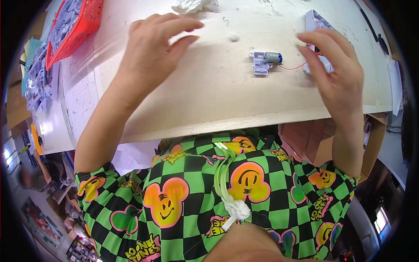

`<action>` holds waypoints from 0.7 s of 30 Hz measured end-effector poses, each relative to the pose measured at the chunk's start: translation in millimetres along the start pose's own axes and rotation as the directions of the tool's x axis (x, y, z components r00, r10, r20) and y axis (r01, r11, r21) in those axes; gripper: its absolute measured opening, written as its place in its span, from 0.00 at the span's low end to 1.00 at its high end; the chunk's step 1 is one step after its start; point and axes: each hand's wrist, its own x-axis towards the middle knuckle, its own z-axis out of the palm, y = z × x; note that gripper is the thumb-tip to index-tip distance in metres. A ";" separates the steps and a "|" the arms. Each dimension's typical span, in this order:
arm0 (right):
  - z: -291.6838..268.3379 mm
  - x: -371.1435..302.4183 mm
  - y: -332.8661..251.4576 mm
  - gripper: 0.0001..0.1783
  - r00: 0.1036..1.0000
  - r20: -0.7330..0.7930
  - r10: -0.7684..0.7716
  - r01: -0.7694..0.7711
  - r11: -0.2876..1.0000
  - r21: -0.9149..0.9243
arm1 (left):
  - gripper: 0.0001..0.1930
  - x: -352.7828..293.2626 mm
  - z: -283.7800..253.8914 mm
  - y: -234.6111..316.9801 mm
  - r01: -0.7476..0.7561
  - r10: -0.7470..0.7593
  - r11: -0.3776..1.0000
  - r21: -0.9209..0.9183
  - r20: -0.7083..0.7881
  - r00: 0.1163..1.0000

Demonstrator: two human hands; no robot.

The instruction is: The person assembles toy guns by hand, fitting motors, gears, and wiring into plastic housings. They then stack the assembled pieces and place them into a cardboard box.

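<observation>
Above the worktable (196, 113), my left hand (155, 46) hovers with its thumb and forefinger apart and nothing between them. My right hand (338, 72) is over the right part of the table, thumb and forefinger also parted. Between the hands lies a small cylindrical motor (273, 58) with a blue end, seated at a pale grey plastic bracket (260, 68). A thin red wire (293, 68) runs from the motor toward a pale grey plastic housing (312, 19) behind my right hand. That hand partly hides the housing and the wire's far end.
A red plastic basket (89, 28) full of pale grey parts stands at the far left, beside a heap of similar parts (39, 81). Crumpled white material (192, 5) lies at the back. Cardboard boxes (312, 139) sit below the table's right front edge. Another person (37, 174) is at the left.
</observation>
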 end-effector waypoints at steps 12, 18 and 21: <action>4.4 -3.5 -4.9 0.09 0.999 0.045 -0.014 0.019 0.994 -0.107 | 0.20 36.7 23.4 42.9 -0.109 0.116 0.991 -0.077 0.095 0.989; 2.2 -5.4 0.8 0.08 1.000 0.021 0.010 -0.009 0.999 -0.048 | 0.20 43.8 28.8 46.6 -0.182 0.187 0.982 -0.049 0.102 0.977; 1.9 -4.8 0.6 0.08 1.000 0.028 -0.003 0.005 0.999 -0.042 | 0.18 45.0 31.8 44.9 -0.227 0.226 0.974 0.011 0.080 0.971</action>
